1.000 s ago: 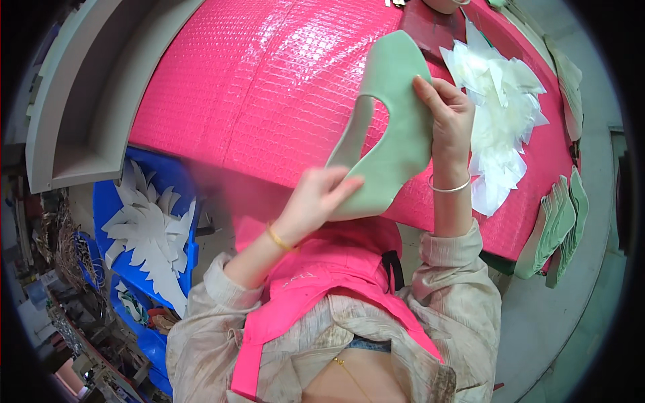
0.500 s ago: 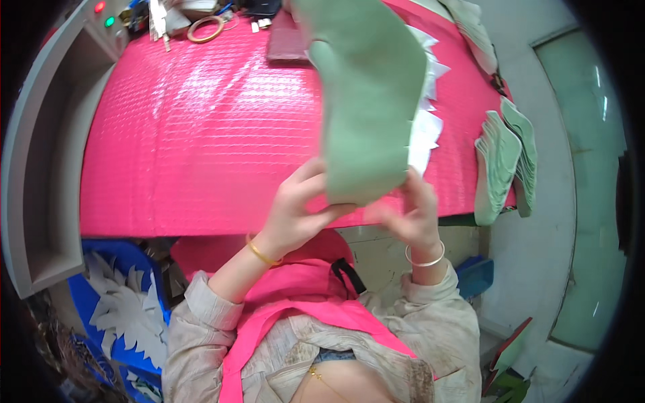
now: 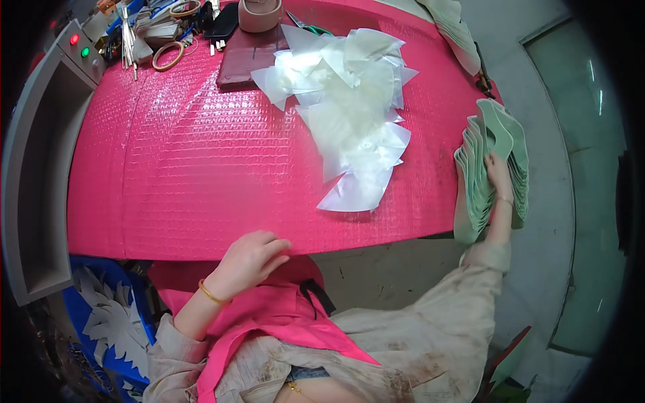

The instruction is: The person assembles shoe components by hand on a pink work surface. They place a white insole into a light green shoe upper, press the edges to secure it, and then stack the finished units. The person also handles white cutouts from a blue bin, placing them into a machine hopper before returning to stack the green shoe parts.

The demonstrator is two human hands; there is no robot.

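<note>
My right hand (image 3: 498, 176) reaches out to the table's right edge, its fingers closed on a curved green sheet piece (image 3: 498, 123) on top of a stack of similar green pieces (image 3: 470, 181). Exactly how the fingertips grip it is hidden. Near the table's front edge, my left hand (image 3: 253, 262) hovers with fingers loosely bent and apart, holding nothing. A loose pile of thin, whitish, pointed sheets (image 3: 356, 101) lies on the pink table cover (image 3: 201, 168), between the two hands and farther back.
Behind the pile lie a dark red block (image 3: 245, 60), a roll of tape (image 3: 260, 15) and green-handled scissors (image 3: 309, 25). Tools and rings crowd the back left. A grey open box (image 3: 50, 168) borders the left side. Below it, a blue bin (image 3: 80, 302) holds white scraps.
The large green piece has left the middle, uncovering the whitish sheets. My right hand has moved right to the green stack. My left hand has let go and drawn back toward me.
</note>
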